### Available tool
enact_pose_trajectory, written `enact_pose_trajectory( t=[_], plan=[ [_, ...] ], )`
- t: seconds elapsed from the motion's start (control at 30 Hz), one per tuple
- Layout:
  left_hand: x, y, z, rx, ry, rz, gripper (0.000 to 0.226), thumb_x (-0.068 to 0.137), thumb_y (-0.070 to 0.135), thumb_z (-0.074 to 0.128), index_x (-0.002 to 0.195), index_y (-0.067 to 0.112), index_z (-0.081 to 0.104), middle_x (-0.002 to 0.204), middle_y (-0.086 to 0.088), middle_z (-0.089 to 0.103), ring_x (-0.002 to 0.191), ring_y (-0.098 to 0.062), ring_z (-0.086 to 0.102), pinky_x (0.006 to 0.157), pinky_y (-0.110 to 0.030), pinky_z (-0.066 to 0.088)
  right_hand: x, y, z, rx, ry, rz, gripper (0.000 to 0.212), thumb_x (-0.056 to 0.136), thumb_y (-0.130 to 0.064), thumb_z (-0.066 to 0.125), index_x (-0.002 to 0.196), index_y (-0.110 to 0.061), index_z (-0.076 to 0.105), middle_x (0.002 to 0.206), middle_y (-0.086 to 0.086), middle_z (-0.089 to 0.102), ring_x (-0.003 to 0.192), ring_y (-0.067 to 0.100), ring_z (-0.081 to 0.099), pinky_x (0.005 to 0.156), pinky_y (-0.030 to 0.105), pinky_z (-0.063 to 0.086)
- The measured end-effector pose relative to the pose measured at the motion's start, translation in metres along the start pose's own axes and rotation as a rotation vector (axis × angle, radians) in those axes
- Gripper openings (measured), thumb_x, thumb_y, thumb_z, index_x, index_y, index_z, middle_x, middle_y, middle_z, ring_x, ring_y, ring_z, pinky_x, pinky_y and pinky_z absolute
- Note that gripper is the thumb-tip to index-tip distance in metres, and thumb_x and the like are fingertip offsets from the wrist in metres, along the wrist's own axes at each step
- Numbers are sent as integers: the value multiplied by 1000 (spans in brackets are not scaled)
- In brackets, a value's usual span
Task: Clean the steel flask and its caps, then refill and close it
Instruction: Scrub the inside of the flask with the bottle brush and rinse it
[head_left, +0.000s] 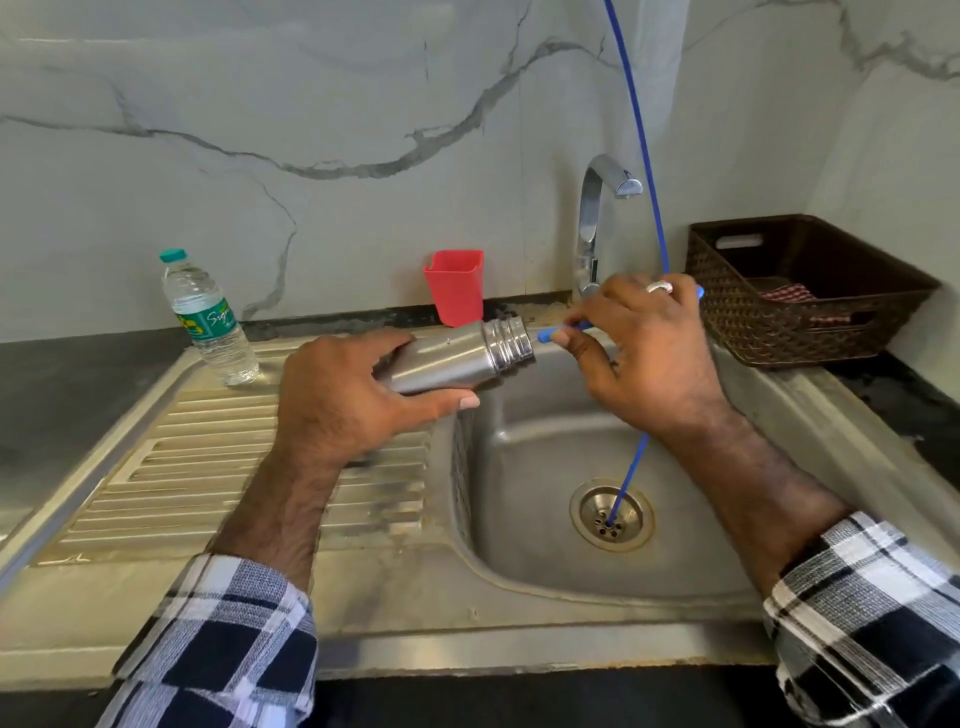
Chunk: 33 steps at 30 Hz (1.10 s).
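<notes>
At the far left we see a sealed plastic water bottle (208, 319) standing upright on the corner of the ribbed draining board (218, 462), set back from the basin; we judge it is kept there as the water for the refill. Behind the board, against the marble wall, stands a red plastic cup (454, 286), apart from the work.

Next comes our left hand (343, 405), its fingers and thumb curled round the body of the steel flask (457, 358). The flask lies almost on its side, its open threaded mouth pointing right, over the edge of the sink (530, 530); we take it that it is tilted this way so that whatever runs out falls into the basin and not onto the desk. No cap is on it, and we see no caps anywhere in view.

Just beside the mouth, our right hand (644, 343) pinches a thin blue handle (558, 331), its tip aimed at the opening but not yet inside; likely a cleaning tool, though its working end is hidden. A blue hose (631, 467) hangs from above, passes behind that hand and ends in the drain. The tap (597, 208) stands behind, with no water running.

At the far right a brown woven basket (800, 291) with a checked cloth sits on the desk.
</notes>
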<state>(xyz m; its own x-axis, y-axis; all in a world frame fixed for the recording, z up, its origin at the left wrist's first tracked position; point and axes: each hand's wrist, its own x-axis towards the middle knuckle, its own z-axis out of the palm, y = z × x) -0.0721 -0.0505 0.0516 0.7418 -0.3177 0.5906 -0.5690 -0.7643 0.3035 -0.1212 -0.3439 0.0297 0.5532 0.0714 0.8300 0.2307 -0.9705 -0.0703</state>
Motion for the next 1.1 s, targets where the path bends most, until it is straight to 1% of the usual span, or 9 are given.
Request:
enact_pose_trajectory(
  t=[0.1,0.23,0.3,0.47,0.57,0.67,0.9,1.0,1.1],
  plan=[
    [-1,1,0,43,22,8,89,52,104,65,106,34,79,84,17,76,71,-9,69,70,-28,59,-5,-3,3,91,-101,55,28,100,-48,62,88,-26,74,79,-8,69,72,18,64,71,36,48],
    [-1,-1,-1,204,-7,43,93,50,110,55,100,34,75,82,15,74,70,-14,68,72,-33,60,-2,-6,10,436,-585,549,44,102,-49,60,68,-21,64,54,-8,54,52,12,49,56,30,42],
    [0,-1,0,237,-27,69,93,50,111,54,97,34,73,79,15,71,69,-14,66,71,-34,59,-2,-14,10,362,-690,675,45,104,-49,57,71,-20,63,58,-7,55,54,12,50,57,29,40],
    [2,0,1,68,27,-20,92,52,106,63,107,33,77,87,16,76,74,-11,71,73,-31,61,0,-14,-10,-8,45,168,35,104,-52,57,85,-25,67,80,-10,64,73,15,59,87,36,40],
    [0,-6,-4,16,64,-63,91,52,103,68,109,32,78,89,15,77,76,-10,72,72,-35,63,0,-1,-5,0,57,-34,26,100,-45,64,97,-21,75,93,-6,69,88,21,64,93,43,39],
    [-1,-6,-5,56,65,-48,93,52,103,69,113,33,78,93,14,78,79,-11,72,73,-35,63,-6,-5,1,28,14,13,23,99,-44,65,92,-25,75,83,-6,69,77,23,65,73,40,48],
    [2,-9,-3,335,21,70,97,52,108,57,102,27,77,86,6,77,77,-23,72,73,-36,60,3,-17,2,602,-809,816,38,102,-34,63,70,-15,72,54,-5,52,57,16,47,58,33,39],
    [4,-9,2,272,18,13,93,49,105,65,102,30,78,86,11,77,76,-19,71,76,-33,59,-5,-16,2,204,-582,478,32,100,-51,58,83,-27,71,74,-9,64,73,15,60,75,37,49],
    [3,-8,2,115,39,-61,93,48,103,69,108,32,78,90,14,77,78,-13,71,78,-33,61,-1,-13,-2,-52,-191,83,27,99,-52,58,97,-30,74,97,-9,66,89,17,63,91,39,35]
  ],
)
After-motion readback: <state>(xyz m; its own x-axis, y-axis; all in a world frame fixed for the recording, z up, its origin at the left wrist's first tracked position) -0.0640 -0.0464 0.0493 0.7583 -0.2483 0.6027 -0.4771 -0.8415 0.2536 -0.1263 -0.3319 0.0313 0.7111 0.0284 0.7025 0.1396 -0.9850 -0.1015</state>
